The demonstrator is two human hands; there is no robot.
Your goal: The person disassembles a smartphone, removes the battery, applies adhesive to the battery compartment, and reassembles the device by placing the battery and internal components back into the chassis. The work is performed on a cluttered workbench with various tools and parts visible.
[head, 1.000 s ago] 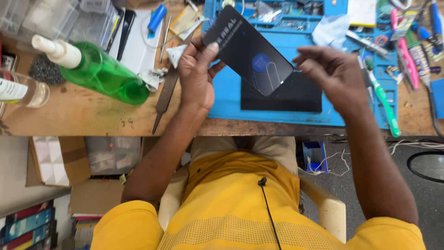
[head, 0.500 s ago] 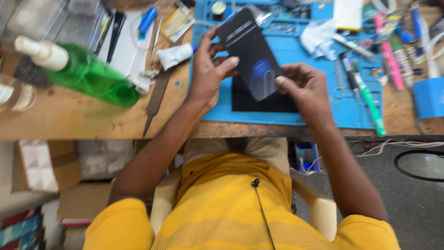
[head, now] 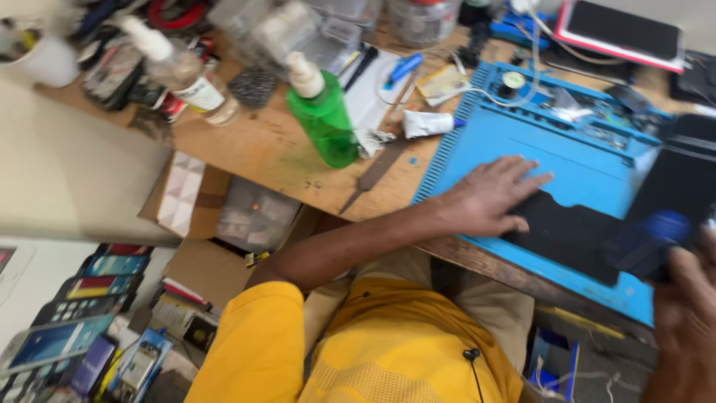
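My left hand [head: 492,198] lies flat, fingers spread, on the blue work mat [head: 522,145], its fingertips touching a black sheet [head: 567,235] lying on the mat. At the right edge, my right hand [head: 686,313] grips the lower end of a dark phone panel [head: 675,194] with a blue round mark. The panel is tilted above the mat's right side. It is blurred and partly cut off by the frame.
A green spray bottle [head: 324,116] and a clear bottle [head: 179,67] stand on the wooden bench. A white tube [head: 429,123] and a flat blade tool [head: 377,172] lie left of the mat. Small parts fill the mat's far tray. Boxed phones [head: 67,328] are stacked at the lower left.
My left hand let go of the dark panel and came down flat on the mat. My right hand alone carried the panel to the right. The view swung left.
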